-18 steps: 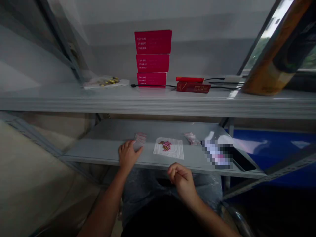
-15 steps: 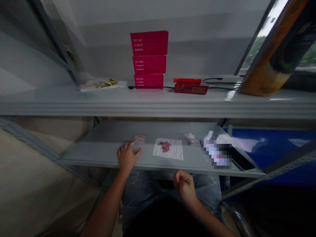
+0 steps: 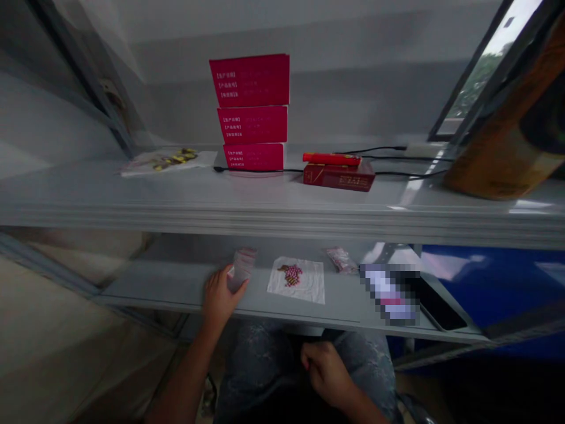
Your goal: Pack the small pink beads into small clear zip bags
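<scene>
Fingers of left hand (image 3: 219, 300) hold plastic packet (image 3: 242, 270), now upright | right hand (image 3: 325, 369) curled, lower

Small clear plastic bag (image 3: 242, 269) — pinkish tinge, slightly tilted, near-upright — lower end in L hand (image 3: 219, 300)

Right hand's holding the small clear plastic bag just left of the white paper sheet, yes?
No: the head view shows the left hand, not the right hand, holding the small clear plastic bag, which is left of the white paper sheet.
</scene>
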The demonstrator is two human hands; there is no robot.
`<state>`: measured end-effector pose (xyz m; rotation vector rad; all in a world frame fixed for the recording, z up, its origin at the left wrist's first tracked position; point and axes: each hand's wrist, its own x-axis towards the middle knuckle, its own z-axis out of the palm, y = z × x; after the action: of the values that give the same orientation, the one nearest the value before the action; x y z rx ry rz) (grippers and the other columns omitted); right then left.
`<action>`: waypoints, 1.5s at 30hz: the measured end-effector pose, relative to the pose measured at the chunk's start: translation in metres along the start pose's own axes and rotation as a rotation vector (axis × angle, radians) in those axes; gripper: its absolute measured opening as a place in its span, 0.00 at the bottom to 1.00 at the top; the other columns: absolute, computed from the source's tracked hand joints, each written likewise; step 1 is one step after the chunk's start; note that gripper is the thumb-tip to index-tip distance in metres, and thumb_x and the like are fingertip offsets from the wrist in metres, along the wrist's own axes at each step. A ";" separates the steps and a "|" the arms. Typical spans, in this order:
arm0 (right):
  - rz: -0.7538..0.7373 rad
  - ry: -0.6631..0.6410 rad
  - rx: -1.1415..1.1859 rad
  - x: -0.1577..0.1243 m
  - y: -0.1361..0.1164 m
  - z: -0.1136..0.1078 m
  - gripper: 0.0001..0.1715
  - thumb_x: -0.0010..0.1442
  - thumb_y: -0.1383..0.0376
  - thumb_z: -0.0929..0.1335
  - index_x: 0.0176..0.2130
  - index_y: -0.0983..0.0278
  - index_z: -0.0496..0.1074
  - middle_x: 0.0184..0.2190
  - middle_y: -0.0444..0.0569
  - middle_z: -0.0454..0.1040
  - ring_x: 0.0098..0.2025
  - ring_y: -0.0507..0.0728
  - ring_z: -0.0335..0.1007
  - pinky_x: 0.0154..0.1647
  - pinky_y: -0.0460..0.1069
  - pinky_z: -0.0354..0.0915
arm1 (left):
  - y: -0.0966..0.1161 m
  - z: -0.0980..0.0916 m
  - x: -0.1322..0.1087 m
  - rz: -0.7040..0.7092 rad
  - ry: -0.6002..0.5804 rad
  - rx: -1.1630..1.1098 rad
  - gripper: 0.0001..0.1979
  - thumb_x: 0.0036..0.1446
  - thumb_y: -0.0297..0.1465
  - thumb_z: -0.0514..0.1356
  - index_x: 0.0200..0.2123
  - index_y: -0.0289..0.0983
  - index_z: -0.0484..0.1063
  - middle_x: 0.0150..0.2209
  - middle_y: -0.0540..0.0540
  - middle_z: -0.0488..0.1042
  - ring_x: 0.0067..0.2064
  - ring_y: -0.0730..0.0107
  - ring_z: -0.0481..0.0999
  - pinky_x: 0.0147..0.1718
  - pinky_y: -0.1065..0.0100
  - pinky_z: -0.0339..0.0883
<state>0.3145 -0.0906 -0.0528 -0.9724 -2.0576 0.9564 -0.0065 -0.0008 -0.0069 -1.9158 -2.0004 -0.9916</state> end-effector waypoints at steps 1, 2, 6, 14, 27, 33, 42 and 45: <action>-0.004 0.006 -0.023 0.001 0.001 -0.002 0.10 0.39 0.74 0.60 0.24 0.61 0.62 0.19 0.41 0.62 0.23 0.52 0.59 0.28 0.48 0.47 | 0.000 0.000 0.000 0.000 -0.004 -0.009 0.28 0.61 0.49 0.63 0.56 0.37 0.69 0.40 0.40 0.77 0.43 0.49 0.78 0.47 0.53 0.71; -0.004 0.015 -0.043 0.001 0.002 -0.005 0.10 0.39 0.74 0.60 0.24 0.61 0.62 0.19 0.42 0.63 0.23 0.53 0.59 0.28 0.49 0.46 | 0.000 0.000 0.000 -0.001 -0.005 -0.014 0.28 0.61 0.49 0.63 0.56 0.37 0.69 0.39 0.41 0.76 0.43 0.50 0.77 0.46 0.53 0.71; 0.031 0.056 -0.066 0.001 0.002 -0.014 0.11 0.41 0.76 0.60 0.24 0.61 0.62 0.19 0.42 0.65 0.24 0.53 0.62 0.29 0.48 0.48 | -0.003 -0.001 0.000 0.009 -0.007 -0.021 0.29 0.60 0.50 0.63 0.56 0.36 0.70 0.39 0.41 0.76 0.41 0.51 0.77 0.44 0.54 0.72; 0.080 0.169 0.048 0.011 0.001 -0.023 0.14 0.47 0.77 0.59 0.28 0.61 0.67 0.23 0.43 0.70 0.27 0.54 0.69 0.31 0.46 0.57 | 0.030 -0.009 -0.017 0.136 0.078 -0.215 0.27 0.60 0.44 0.66 0.57 0.38 0.68 0.38 0.45 0.73 0.38 0.57 0.75 0.42 0.57 0.73; -0.074 0.168 0.052 0.087 -0.021 -0.056 0.10 0.66 0.63 0.71 0.48 0.60 0.73 0.43 0.50 0.74 0.40 0.57 0.72 0.38 0.50 0.67 | 0.098 0.015 -0.022 0.405 -0.160 -0.315 0.28 0.56 0.35 0.68 0.59 0.40 0.68 0.48 0.40 0.77 0.51 0.49 0.76 0.53 0.52 0.70; -0.095 0.080 0.118 0.095 -0.008 -0.056 0.05 0.66 0.64 0.70 0.41 0.61 0.77 0.39 0.49 0.76 0.40 0.57 0.72 0.42 0.51 0.67 | 0.098 0.016 -0.022 0.425 -0.153 -0.296 0.24 0.57 0.35 0.68 0.56 0.40 0.71 0.47 0.41 0.77 0.51 0.51 0.75 0.52 0.53 0.71; -0.088 0.077 0.242 0.091 -0.009 -0.061 0.10 0.68 0.60 0.69 0.37 0.63 0.75 0.37 0.49 0.75 0.40 0.57 0.72 0.43 0.51 0.67 | 0.098 0.012 -0.023 0.427 -0.204 -0.302 0.34 0.53 0.44 0.72 0.60 0.41 0.69 0.51 0.39 0.77 0.53 0.48 0.75 0.54 0.51 0.68; -0.044 0.032 0.311 0.090 -0.006 -0.063 0.12 0.69 0.58 0.68 0.39 0.63 0.74 0.35 0.48 0.76 0.38 0.56 0.72 0.42 0.51 0.68 | 0.097 0.011 -0.022 0.439 -0.221 -0.320 0.41 0.51 0.45 0.74 0.65 0.43 0.65 0.57 0.38 0.74 0.58 0.45 0.72 0.58 0.49 0.65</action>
<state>0.3163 0.0020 0.0072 -0.7696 -1.8263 1.1867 0.0915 -0.0190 0.0038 -2.5855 -1.4694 -1.0602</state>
